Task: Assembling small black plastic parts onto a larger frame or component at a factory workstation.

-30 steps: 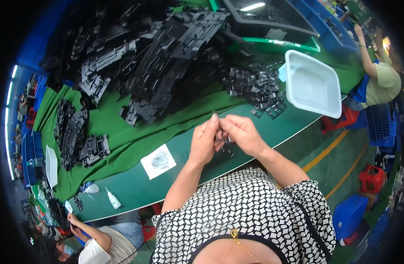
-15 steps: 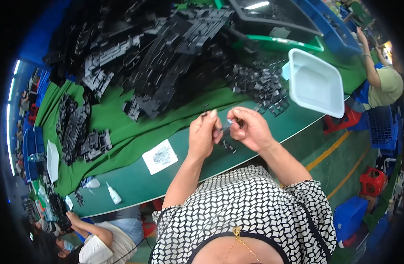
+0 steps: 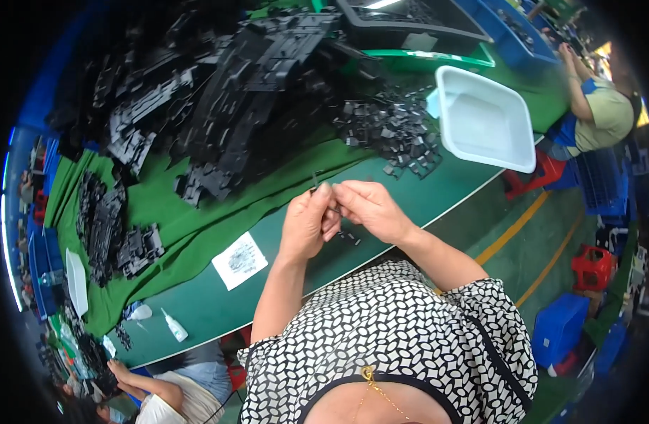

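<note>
My left hand (image 3: 305, 222) and my right hand (image 3: 375, 211) meet above the near part of the green table. A small dark plastic part (image 3: 315, 179) sticks up past my left fingertips; the fingers cover most of it. My right thumb and forefinger are pinched together against the left fingertips, and whatever lies between them is hidden. Just below the hands, a few small black pieces (image 3: 349, 238) rest on the tabletop. Beyond them is a heap of small black plastic parts (image 3: 402, 131).
A white tub (image 3: 448, 131) stands right of the heap. Large black plastic panels (image 3: 225, 120) pile up on green cloth (image 3: 176, 230). Left of my arm lie a white card with black specks (image 3: 240, 261) and a white squeeze bottle (image 3: 174, 326). Co-workers (image 3: 599, 113) sit at both sides.
My right fingers have come in from apart to touch my left fingertips. A small piece seen in the right hand is now hidden. The whole view has shifted slightly.
</note>
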The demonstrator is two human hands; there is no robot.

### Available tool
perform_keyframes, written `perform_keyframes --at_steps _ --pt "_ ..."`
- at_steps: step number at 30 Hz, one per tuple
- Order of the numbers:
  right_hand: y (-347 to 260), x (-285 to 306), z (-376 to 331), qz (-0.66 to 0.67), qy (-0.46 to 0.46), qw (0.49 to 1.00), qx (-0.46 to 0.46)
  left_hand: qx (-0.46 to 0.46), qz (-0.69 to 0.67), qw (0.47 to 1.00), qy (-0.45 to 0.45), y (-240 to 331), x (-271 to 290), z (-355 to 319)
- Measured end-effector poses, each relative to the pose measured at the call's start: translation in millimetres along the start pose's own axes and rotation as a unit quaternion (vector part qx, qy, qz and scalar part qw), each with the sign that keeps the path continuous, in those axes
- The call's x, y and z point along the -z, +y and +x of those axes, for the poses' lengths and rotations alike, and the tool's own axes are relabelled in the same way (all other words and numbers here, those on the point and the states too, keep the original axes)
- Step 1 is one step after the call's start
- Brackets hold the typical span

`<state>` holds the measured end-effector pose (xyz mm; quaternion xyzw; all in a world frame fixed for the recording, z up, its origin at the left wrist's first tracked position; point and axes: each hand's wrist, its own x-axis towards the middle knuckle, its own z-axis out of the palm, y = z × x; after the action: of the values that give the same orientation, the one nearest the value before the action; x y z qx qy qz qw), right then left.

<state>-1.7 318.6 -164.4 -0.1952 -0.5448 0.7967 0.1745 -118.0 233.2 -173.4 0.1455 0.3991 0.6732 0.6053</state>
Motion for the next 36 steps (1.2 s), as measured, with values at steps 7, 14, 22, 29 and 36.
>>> perform_keyframes --at_steps 7,14,22,29,36 --pt "12 9 -11 0.298 -0.055 0.95 -0.075 0.004 0.013 0.998 -0.062 1 -6 -2" --pt "-5 15 0 0.398 0.071 0.913 -0.044 -0.061 -0.201 0.972 -0.102 9 6 2" --pt "5 12 6 -0.304 0.111 0.922 0.212 -0.106 -0.171 0.98 0.007 7 -1 6" --pt "-13 52 21 -0.251 0.243 0.936 0.052 -0.152 -0.088 0.984 -0.04 0 0 6" --pt "-13 60 32 -0.517 0.287 0.797 0.126 -0.155 0.005 0.988 0.007 -3 0 8"
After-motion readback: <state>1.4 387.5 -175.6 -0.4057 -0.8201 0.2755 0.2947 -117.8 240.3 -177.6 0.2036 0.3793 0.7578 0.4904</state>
